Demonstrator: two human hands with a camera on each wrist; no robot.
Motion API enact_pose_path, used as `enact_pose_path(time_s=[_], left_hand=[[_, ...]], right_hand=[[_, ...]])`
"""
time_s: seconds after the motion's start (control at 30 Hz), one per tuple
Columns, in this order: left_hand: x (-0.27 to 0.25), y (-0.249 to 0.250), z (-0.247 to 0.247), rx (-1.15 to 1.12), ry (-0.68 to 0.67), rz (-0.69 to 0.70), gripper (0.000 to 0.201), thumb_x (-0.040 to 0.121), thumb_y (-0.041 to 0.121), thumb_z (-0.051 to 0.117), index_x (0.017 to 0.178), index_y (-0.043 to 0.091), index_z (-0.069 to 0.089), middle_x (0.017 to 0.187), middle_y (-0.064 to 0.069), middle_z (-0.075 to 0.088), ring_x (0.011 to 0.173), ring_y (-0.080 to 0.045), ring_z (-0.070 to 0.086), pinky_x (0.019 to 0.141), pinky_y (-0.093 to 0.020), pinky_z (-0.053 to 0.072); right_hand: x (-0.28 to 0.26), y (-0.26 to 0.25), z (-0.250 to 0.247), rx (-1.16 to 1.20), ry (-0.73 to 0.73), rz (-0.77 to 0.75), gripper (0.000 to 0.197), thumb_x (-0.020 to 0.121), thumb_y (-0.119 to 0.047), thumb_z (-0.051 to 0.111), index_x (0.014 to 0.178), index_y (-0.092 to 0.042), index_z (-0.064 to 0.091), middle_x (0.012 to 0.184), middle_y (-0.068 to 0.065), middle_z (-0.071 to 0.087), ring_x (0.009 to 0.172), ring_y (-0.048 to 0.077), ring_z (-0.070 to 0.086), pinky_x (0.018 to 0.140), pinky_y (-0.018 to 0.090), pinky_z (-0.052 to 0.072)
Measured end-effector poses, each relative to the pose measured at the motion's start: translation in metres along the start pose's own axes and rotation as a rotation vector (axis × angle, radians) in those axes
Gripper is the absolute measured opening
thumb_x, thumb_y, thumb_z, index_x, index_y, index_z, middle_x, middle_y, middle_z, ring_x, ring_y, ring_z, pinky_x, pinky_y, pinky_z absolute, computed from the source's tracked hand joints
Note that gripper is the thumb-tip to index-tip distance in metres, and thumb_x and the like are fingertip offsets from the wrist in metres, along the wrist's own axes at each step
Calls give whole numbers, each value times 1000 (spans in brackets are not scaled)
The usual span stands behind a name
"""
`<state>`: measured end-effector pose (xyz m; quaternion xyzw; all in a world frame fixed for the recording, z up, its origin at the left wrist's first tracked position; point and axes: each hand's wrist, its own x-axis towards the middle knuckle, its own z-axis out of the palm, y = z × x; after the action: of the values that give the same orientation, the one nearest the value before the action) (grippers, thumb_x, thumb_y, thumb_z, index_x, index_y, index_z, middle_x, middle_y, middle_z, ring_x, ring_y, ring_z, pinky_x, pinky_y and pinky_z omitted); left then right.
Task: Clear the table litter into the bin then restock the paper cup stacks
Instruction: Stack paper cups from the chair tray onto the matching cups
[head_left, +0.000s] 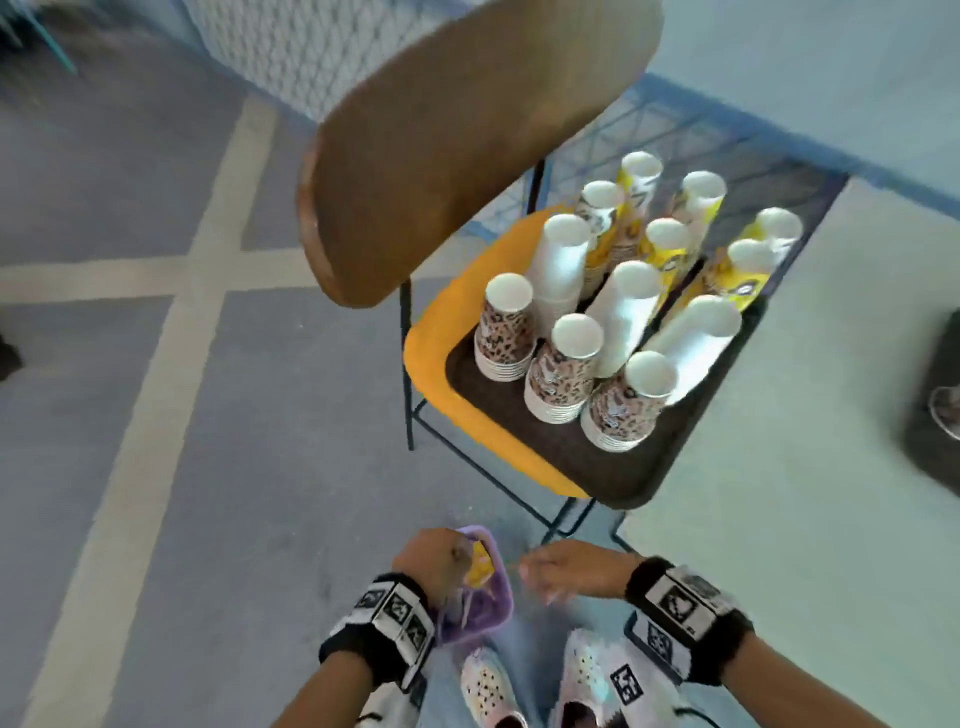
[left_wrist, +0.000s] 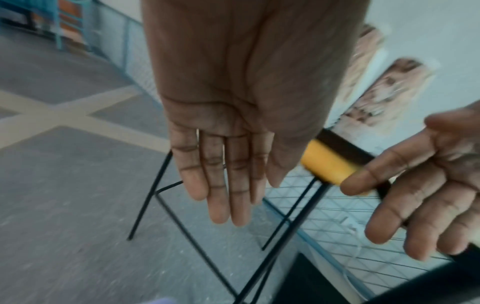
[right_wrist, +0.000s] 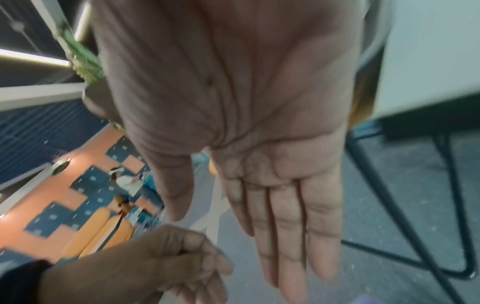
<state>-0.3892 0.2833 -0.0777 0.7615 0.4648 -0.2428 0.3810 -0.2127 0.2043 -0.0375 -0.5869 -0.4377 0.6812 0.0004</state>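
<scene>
A small purple bin (head_left: 505, 597) stands on the floor by my feet, with a yellow piece of litter (head_left: 479, 567) inside it. My left hand (head_left: 434, 564) hovers over the bin's left rim; in the left wrist view this hand (left_wrist: 223, 195) has straight fingers and holds nothing. My right hand (head_left: 563, 571) hangs just right of the bin, and the right wrist view shows it (right_wrist: 285, 236) flat and empty. Several paper cup stacks (head_left: 571, 358), leopard-print, white and yellow, stand upside down on a dark tray (head_left: 561, 452) resting on a chair's yellow seat (head_left: 431, 353).
The chair's brown wooden back (head_left: 467, 145) looms at the upper centre, and its thin black legs (left_wrist: 145, 205) stand on the grey floor. A pale table (head_left: 805, 493) lies to the right with a dark object (head_left: 935, 395) at its edge. Open floor spreads to the left.
</scene>
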Motion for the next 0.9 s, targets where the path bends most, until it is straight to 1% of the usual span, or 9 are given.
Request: enact_pose_path(time_s=[0.07,0.13,0.23,0.27,0.33,0.4,0.5,0.7,0.9], left_hand=[[-17,34,-14,-5,23,91,48,74,34,30,91,6,66,107,-19,68,101,-32,62,81,-34,45],[-28,67,-23,-17,51,166,34,75,33,36,74,8,61,93,-22,66,90,-33,62,74,-36,43],[-36,116,-34,-116,186,248,16,72,30,44,60,22,48,79,-16,66,79,-29,62,72,-36,48],[-37,132,-37,-166,244,259,14,77,29,50,64,24,53,81,-14,68,80,-29,63,76,-38,51],[-37,164,-40,-254,355,251,12,85,25,60,89,14,62,88,-12,69,86,-28,64,82,-40,52],[-32,188,-40,-326,456,220,32,85,28,61,111,10,54,96,-12,68,92,-30,64,85,-41,51],[-28,216,-40,-401,591,170,48,86,33,60,125,12,41,117,-13,61,102,-32,61,89,-41,49],[-14,240,-35,-522,702,119,66,85,30,62,138,12,27,141,-12,45,128,-28,45,102,-39,39],[4,246,-38,-598,691,86,75,81,22,68,142,13,25,142,-9,44,131,-26,42,106,-35,35]], right_hand=[[-38,17,-21,30,85,-2,17,97,-19,41,107,-14,54,98,10,53,63,-1,55,59,13,38],[-72,35,-42,85,222,16,14,97,-14,40,106,-15,51,90,6,54,45,-8,53,54,14,37],[-112,56,-71,211,466,20,26,95,-18,48,119,-9,50,89,5,56,50,-2,54,48,11,37],[-123,63,-81,252,541,6,32,93,-20,51,122,-5,50,91,7,56,51,-1,55,46,9,38],[-139,77,-100,333,677,-22,38,91,-20,55,122,1,51,87,9,57,53,4,58,45,6,40],[-150,86,-116,319,758,-35,41,89,-24,57,123,-1,53,89,11,58,70,19,58,58,14,43],[-164,89,-140,216,808,-61,41,89,-30,57,123,-8,53,88,13,61,86,21,55,79,26,40],[-173,83,-175,138,885,-107,48,84,-32,63,126,-13,50,113,15,66,110,25,56,100,33,38],[-153,68,-193,140,865,-142,64,78,-33,70,132,-15,41,122,14,60,114,28,56,101,36,41]])
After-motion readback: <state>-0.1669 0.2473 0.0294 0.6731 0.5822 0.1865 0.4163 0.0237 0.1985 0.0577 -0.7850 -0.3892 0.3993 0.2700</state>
